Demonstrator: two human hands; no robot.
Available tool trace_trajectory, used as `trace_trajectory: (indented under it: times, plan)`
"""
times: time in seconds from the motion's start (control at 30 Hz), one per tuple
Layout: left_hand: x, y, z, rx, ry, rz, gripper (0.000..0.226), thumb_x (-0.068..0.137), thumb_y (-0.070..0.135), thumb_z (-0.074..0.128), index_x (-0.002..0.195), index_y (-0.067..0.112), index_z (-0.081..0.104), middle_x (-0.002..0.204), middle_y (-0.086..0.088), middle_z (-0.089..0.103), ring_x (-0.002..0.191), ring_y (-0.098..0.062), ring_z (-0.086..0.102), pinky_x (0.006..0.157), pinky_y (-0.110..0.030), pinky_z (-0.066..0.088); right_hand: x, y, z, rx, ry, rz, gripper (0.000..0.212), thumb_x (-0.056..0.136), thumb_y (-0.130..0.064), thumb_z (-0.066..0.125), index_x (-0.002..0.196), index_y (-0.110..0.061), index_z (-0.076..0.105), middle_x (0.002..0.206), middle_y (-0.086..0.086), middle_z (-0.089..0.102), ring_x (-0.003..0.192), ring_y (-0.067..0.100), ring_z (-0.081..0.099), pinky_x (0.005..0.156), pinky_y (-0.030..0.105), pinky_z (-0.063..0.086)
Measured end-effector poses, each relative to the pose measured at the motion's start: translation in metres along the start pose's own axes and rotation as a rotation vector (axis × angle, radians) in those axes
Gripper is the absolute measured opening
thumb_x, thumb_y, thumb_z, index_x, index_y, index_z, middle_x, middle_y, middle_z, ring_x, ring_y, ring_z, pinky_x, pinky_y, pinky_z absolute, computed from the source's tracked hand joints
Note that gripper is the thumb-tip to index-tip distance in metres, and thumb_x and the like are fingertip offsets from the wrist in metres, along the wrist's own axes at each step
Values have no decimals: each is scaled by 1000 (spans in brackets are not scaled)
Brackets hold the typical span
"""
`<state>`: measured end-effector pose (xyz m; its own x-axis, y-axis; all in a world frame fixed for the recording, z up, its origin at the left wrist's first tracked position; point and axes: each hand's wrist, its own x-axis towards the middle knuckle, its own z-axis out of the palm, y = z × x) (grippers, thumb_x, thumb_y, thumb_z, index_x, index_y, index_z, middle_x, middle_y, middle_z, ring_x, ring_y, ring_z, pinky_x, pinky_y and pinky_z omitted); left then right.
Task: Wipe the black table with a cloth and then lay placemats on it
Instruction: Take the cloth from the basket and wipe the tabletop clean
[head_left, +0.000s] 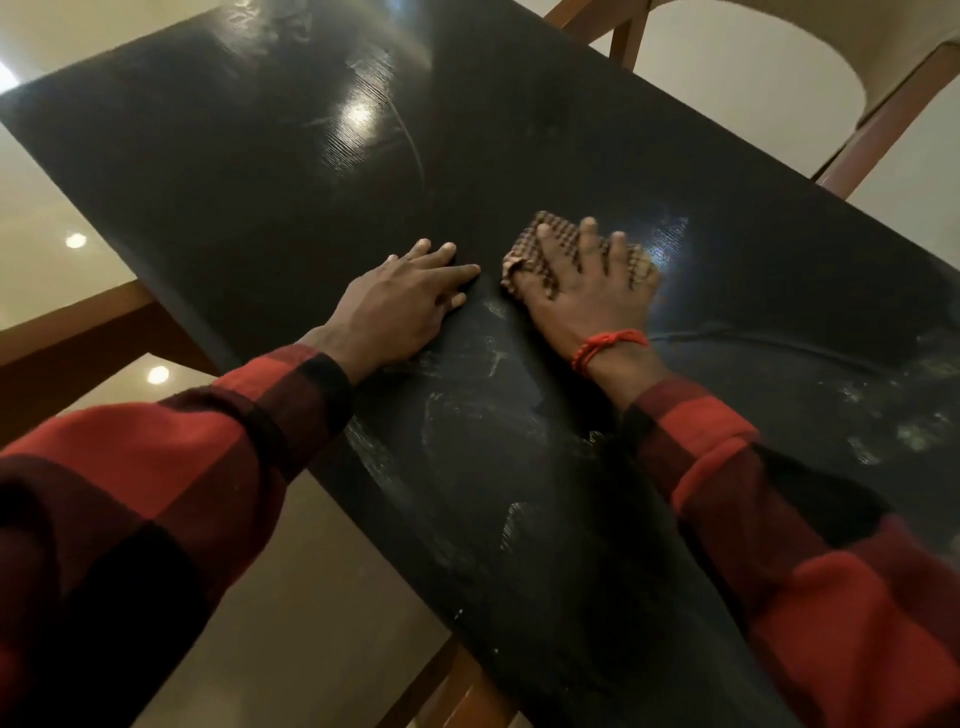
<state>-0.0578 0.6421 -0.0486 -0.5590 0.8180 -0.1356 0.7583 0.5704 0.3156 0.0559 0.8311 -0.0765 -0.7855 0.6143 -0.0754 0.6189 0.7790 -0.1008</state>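
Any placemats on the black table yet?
No: the black table bears only the left hand and the right hand pressing the checked cloth.

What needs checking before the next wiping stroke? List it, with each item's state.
1. Cloth under the right hand, fingers spread flat on it: ok.
2. Left hand flat on the black table, bracing: ok.
3. Path ahead of the cloth free of objects: ok.
4. Smears near the wrists and to the right wiped off: not ok.
5. Cloth damp or clean enough: cannot tell.
6. Placemats within reach: cannot tell, none in view.
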Motion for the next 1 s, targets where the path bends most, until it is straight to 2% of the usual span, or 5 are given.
trace_trajectory:
  times: [0.2, 0.43, 0.57, 0.8, 1.0]
  plan:
    - [-8, -5, 5, 27, -17, 38, 50, 109, 40, 32, 159, 38, 26, 169, -1, 18, 157, -23, 9, 126, -47, 14, -34, -11, 2, -62, -27, -172, 70, 88, -82, 12, 153, -57, 5, 170, -7, 4, 156, 29, 4, 115, 70, 7]
    - [-11, -4, 4, -3, -15, 16, 48, 110, 41, 31, 158, 39, 29, 169, 2, 18, 157, -21, 9, 125, -46, 13, -41, 69, -6, 20, 8, 221, 71, 88, -83, 19, 153, -56, 10, 170, 0, 5, 155, 33, 2, 115, 72, 7]
    - [-11, -6, 4, 0, -25, 23, 48, 109, 42, 33, 158, 40, 30, 169, 2, 18, 157, -20, 9, 125, -46, 14, -42, 50, -4, 56, -2, 277, 70, 91, -78, 19, 155, -51, 12, 170, 2, 5, 155, 35, 1, 115, 72, 4]
    - [-11, -6, 3, -6, -8, 23, 47, 109, 42, 34, 156, 43, 32, 168, 3, 21, 156, -18, 12, 124, -45, 16, -64, -39, 10, -12, 26, -56, 69, 91, -77, 19, 155, -53, 14, 170, 3, 9, 155, 34, 6, 118, 68, 7]
    - [-14, -7, 5, 15, 1, 36, 49, 108, 42, 34, 157, 40, 32, 168, 2, 23, 156, -20, 13, 124, -46, 18, -74, -6, 5, -51, 6, -124, 73, 84, -81, 9, 153, -59, 7, 170, -4, 9, 155, 29, 8, 119, 62, 9]
